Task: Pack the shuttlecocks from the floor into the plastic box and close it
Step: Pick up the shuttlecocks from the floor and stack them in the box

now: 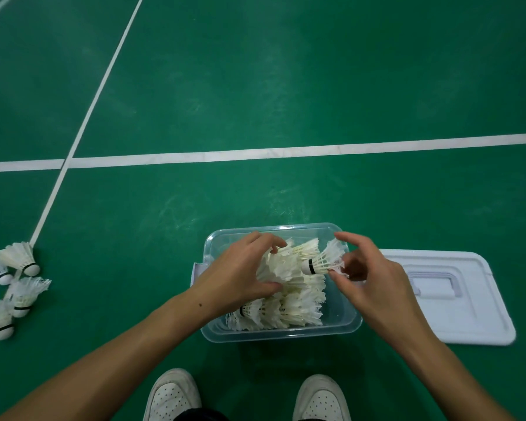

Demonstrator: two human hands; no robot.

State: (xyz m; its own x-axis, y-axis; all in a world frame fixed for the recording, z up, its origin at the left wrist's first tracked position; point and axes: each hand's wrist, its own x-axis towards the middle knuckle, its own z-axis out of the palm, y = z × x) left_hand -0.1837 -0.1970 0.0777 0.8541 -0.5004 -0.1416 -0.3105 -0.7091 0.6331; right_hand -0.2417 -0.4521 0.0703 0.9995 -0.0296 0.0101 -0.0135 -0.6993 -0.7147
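Head view, box: clear plastic box [281, 331] stands on the green floor [286, 86] just ahead of the white shoes [172, 396]; I read this as keeping it within reach of both arms.
Head view, contents: a stack of packed shuttlecocks [289, 305] lies nested on its side inside the box, feathers overlapping, likely to save room.
Head view, lid: white lid [456, 302] lies flat on the floor touching the box's right side, off and out of the way while filling goes on.
Head view, remaining stock: loose shuttlecocks [12, 284] lie in a small cluster on the floor well to the left, by a white court line [82, 123]. Packing is not finished.
Left grip: left hand [240, 278] is spread over the stack, fingers curved round the feathers; I judge it steadies the row.
Right grip: right hand [368, 278] pinches the feather skirt of one shuttlecock [319, 262] with thumb and fingertips, index raised; cork points left toward the stack.
Step, my judgement: seating this one into the row.
Risk: feathers crush if pushed hard.
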